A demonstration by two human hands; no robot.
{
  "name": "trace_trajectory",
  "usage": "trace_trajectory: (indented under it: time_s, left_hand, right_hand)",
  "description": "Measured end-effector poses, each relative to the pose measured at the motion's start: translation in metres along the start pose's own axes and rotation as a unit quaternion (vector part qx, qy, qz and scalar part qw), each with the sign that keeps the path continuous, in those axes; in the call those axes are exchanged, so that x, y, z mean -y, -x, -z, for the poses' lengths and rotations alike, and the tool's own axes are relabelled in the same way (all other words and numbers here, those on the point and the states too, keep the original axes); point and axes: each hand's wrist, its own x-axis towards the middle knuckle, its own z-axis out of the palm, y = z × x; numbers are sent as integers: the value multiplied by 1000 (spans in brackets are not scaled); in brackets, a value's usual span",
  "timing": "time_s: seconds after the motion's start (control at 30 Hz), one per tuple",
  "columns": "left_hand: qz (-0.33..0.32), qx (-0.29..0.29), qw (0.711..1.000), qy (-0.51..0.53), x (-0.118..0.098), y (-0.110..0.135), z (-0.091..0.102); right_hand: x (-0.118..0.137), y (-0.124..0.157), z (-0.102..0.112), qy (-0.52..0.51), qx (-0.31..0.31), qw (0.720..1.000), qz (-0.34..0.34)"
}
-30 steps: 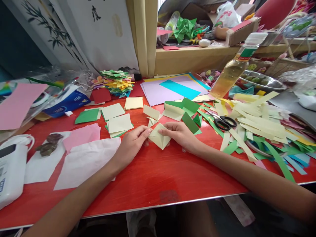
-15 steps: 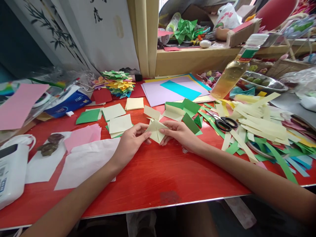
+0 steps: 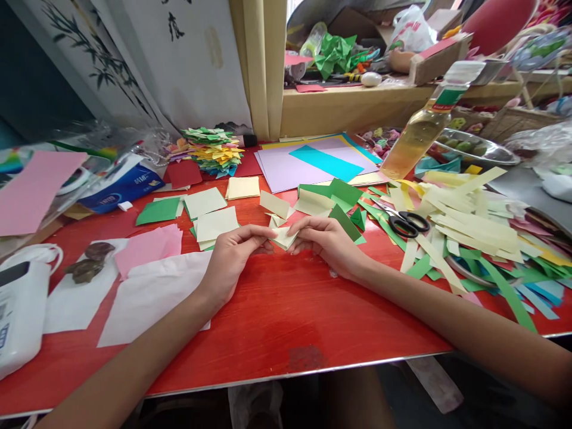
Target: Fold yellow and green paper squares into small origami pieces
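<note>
A small pale yellow folded paper (image 3: 284,239) is pinched between my two hands, just above the red table (image 3: 268,322). My left hand (image 3: 235,253) grips its left side with thumb and forefinger. On its right side, my right hand (image 3: 324,241) presses it between thumb and fingers, covering part of it. Right behind the hands lie loose pale yellow paper pieces (image 3: 273,204) and green folded paper (image 3: 346,193). A stack of pale yellow squares (image 3: 217,225) sits beside my left hand.
Black-handled scissors (image 3: 407,223) lie by a heap of paper strips (image 3: 473,220) on the right. Behind them a glass bottle (image 3: 415,137) stands. White sheets (image 3: 156,298) and a white device (image 3: 24,310) occupy the left. Colored sheets (image 3: 286,167) lie at the back.
The paper, earlier spread as a diamond facing me, is now folded smaller between my fingertips. Both hands have closed in over it.
</note>
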Motion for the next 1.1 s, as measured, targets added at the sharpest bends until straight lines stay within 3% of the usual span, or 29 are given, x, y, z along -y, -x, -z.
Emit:
trace_trajectory:
  time_s: [0.37, 0.57, 0.7, 0.83, 0.93, 1.1]
  left_hand:
    - [-24, -42, 999, -19, -2, 0, -2]
    - [-34, 2, 982, -188, -2, 4, -5]
    - [-90, 19, 949, -302, -2, 7, -5]
    - [-143, 52, 928, -339, -4, 11, -7]
    - [-111, 33, 944, -309, -6, 11, -8]
    - [-41, 22, 961, -272, -6, 7, -6]
  right_hand:
    - [3, 1, -1, 64, 12, 997, -38]
    - [5, 2, -4, 84, 24, 995, -49]
    - [3, 4, -10, 98, 45, 994, -24]
    - [1, 5, -11, 132, 55, 990, 7]
    - [3, 6, -11, 168, 63, 984, 6]
    - [7, 8, -14, 120, 51, 991, -29]
